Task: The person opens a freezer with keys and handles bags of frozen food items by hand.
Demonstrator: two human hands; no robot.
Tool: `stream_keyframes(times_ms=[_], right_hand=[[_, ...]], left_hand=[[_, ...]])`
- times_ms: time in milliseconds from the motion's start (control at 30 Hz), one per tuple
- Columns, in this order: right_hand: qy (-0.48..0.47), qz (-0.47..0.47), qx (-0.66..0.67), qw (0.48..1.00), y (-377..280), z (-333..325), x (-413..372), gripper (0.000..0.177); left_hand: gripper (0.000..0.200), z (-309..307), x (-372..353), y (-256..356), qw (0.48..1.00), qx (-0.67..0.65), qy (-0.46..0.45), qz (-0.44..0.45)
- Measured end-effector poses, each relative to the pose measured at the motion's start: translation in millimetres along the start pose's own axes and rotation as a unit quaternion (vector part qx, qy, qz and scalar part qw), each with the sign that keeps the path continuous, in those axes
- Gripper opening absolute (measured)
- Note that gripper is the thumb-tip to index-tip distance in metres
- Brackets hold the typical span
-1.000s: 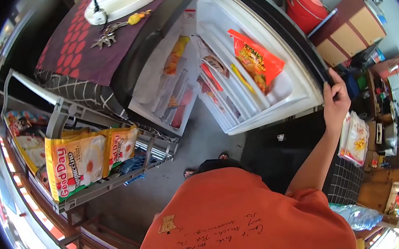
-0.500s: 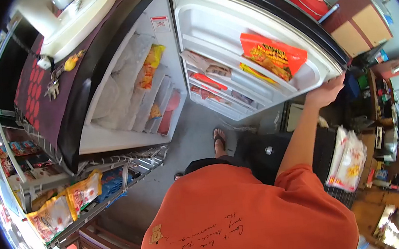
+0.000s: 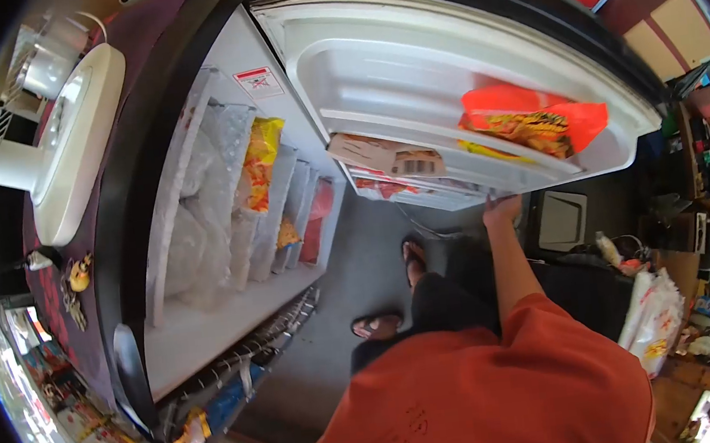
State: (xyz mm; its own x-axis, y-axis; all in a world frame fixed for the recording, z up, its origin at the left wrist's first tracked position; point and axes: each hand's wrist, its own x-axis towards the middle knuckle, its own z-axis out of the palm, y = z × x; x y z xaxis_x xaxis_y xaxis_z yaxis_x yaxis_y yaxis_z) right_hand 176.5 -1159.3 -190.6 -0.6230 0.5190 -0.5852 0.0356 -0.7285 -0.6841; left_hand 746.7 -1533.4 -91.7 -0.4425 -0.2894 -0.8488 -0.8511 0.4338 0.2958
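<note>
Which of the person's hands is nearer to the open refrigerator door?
Right. The right hand is at the lower edge of the refrigerator door. The left hand is out of view, so its exact position cannot be told.

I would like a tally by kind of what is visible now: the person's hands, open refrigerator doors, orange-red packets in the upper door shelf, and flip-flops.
Right hand: 1
Open refrigerator door: 1
Orange-red packet: 1
Flip-flops: 2
Total: 5
</note>
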Motion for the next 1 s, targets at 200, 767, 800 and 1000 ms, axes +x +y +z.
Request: stream_keyframes(times_ms=[200, 767, 800, 1000], right_hand=[[-0.017, -0.028, 0.008, 0.999, 150, -94, 74, 0.029], [-0.457, -0.186, -0.567, 0.659, 637, -43, 50, 0.045], [-0.463, -0.186, -0.568, 0.654, 662, -54, 60, 0.045], [-0.435, 0.211, -0.628, 0.61, 725, -106, 75, 0.044]], left_hand=[[0.027, 10, 108, -16, 0.993, 0.103, 0.046, 0.044], [0.04, 71, 506, 73, 0.904, -0.078, 0.246, 0.341], [0.044, 77, 526, 67, 0.899, -0.056, 0.262, 0.346], [0.052, 102, 612, 58, 0.905, 0.029, 0.303, 0.298]])
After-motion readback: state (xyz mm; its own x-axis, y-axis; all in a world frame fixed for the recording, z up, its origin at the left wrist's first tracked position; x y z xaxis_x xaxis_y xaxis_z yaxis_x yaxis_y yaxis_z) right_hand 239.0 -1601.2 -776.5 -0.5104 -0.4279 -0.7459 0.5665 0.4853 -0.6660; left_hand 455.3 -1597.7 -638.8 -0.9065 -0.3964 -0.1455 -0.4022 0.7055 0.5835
